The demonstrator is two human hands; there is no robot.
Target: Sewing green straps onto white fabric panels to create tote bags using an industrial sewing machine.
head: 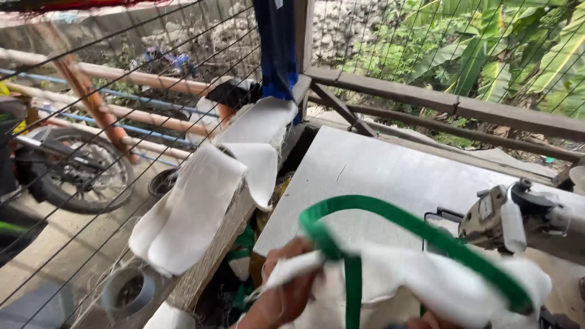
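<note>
A single head-worn camera looks steeply down and forward over the white work table (390, 176), close enough that the left hand (283, 292) and the white cloth with green strap (426, 268) blur at the bottom edge below the table. Left of the table, the view passes through a wire mesh (122, 122) to a motorcycle wheel (79, 176) lower down. Beyond the table's far edge, a wooden rail (439, 103) fronts green foliage.

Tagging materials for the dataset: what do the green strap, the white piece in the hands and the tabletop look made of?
Green strap: likely woven webbing, matte, flat and bending freely.
White piece: seems woven cloth, soft and folding; motion blur hides the weave.
Tabletop: probably painted or laminated board, flat pale grey, lightly scuffed.
</note>
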